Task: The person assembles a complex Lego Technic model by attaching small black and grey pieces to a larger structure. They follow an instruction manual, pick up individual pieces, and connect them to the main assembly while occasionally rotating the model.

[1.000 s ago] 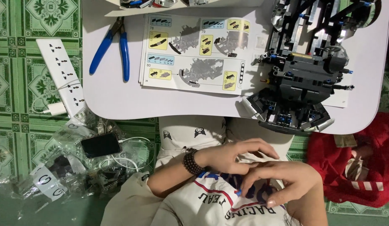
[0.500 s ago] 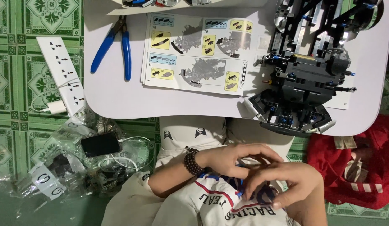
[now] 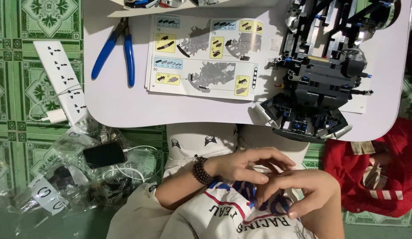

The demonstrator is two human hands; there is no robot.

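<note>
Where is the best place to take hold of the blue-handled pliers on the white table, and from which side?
Probably grip the blue-handled pliers by the two handles, coming from the table's near edge: the handles splay toward it, with the metal jaws pointing away.

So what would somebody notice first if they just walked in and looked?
Probably the big dark grey brick-built model on the right of the white table, next to the open instruction booklet. Then the blue-handled pliers on the table's left side. Below the table, the left hand and right hand meet over the person's lap, fingers together.
</note>
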